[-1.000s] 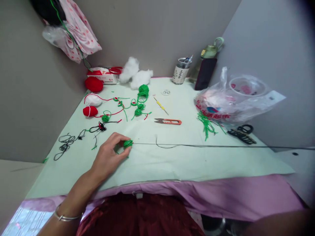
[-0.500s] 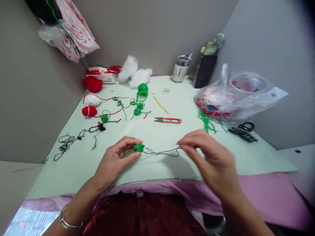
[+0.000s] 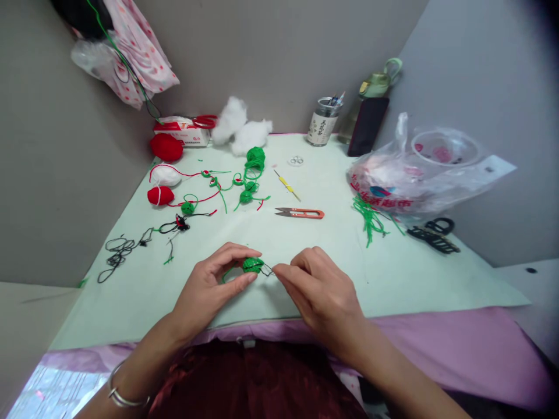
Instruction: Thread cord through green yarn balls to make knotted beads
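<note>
Between the thumb and fingers of my left hand (image 3: 216, 282) is a small green crocheted piece (image 3: 253, 266) with a dark line across it, near the front of the table. A black thread (image 3: 267, 270) runs from its right side to my right hand (image 3: 323, 288), whose fingers are pinched on the thread close beside the piece. Whether a needle is between those fingertips is too small to tell. A green yarn tail hangs by my left palm. Beyond my hands lie orange-handled thread snips (image 3: 299, 213) and a yellow crochet hook (image 3: 287, 185).
Green yarn (image 3: 255, 160), red yarn balls (image 3: 166, 148) and white stuffing (image 3: 251, 137) lie at the back left. Tangled black thread (image 3: 119, 254) is at left. A plastic bag (image 3: 393, 180), phone (image 3: 368, 127), pen jar (image 3: 323, 122) and black hair clip (image 3: 434, 237) stand or lie at right.
My right hand has moved left, close to the green piece, and the thread between the hands spans a much shorter distance. My left hand still holds the piece, shifted slightly right.
</note>
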The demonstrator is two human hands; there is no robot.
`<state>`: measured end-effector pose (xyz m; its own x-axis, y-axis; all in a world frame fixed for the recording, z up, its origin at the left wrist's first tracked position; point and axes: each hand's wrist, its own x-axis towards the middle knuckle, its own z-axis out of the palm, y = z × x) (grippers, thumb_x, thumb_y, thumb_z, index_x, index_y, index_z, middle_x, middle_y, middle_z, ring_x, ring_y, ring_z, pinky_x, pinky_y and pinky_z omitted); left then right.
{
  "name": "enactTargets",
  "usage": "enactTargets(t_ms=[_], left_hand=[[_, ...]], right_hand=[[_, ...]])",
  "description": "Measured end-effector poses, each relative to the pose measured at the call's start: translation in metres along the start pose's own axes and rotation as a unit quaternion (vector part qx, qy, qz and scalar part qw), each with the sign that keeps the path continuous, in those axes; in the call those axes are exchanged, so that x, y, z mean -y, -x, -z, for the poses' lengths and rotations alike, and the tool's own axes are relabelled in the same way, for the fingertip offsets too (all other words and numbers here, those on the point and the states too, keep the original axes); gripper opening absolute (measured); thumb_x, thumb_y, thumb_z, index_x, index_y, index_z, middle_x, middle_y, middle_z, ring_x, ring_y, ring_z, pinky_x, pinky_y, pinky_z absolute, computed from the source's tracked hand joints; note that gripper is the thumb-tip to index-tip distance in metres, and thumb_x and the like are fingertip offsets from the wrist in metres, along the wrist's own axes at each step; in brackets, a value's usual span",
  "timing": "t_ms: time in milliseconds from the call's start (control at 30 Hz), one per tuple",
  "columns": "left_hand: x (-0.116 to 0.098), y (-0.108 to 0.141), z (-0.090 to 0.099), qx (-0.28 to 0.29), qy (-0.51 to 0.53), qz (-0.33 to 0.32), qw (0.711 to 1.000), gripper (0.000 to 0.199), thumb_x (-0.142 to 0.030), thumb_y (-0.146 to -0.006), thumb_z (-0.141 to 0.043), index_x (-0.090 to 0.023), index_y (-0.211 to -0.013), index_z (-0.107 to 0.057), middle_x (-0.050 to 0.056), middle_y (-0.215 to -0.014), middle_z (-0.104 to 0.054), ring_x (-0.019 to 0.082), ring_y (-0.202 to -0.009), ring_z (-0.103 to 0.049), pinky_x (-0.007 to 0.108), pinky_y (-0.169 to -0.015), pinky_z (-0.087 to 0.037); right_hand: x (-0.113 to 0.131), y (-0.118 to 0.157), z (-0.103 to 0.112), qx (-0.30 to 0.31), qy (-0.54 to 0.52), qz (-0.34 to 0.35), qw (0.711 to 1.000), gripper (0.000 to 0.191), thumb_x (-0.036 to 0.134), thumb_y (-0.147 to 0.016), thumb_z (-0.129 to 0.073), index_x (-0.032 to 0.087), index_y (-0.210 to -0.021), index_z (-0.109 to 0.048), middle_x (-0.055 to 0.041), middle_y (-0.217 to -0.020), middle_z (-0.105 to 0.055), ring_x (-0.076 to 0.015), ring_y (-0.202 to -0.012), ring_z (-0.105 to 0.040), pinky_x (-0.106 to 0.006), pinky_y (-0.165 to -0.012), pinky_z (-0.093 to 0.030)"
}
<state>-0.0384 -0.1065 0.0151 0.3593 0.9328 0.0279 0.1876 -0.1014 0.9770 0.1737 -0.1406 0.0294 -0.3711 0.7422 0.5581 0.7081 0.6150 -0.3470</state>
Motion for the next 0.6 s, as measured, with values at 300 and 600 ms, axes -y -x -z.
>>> enactTargets(t_ms=[300,600], left_hand=[[-0.002,0.003,-0.012,-0.038,0.011,0.014,0.999,0.024,-0.026,-0.082,-0.075,-0.023,-0.105,-0.067,0.002,-0.100,-0.066,0.016,-0.096,-0.062,0.029,-0.089,-0.051],[-0.002,0.005,-0.018,-0.002,0.017,-0.053,0.998,0.026,-0.022,-0.084,-0.073,-0.028,-0.109,-0.073,0.003,-0.104,-0.066,0.016,-0.100,-0.061,0.028,-0.090,-0.048]], right_hand=[[-0.002,0.003,-0.003,0.007,-0.094,-0.053,0.994,0.019,0.006,-0.095,-0.051,0.014,-0.098,-0.068,-0.0049,-0.079,-0.053,-0.0165,-0.075,-0.048,-0.029,-0.067,-0.039],[-0.016,0.006,0.004,0.046,-0.279,-0.187,0.941,0.013,0.014,-0.094,-0.059,0.020,-0.091,-0.071,-0.0006,-0.079,-0.056,-0.0117,-0.074,-0.054,-0.024,-0.066,-0.040]])
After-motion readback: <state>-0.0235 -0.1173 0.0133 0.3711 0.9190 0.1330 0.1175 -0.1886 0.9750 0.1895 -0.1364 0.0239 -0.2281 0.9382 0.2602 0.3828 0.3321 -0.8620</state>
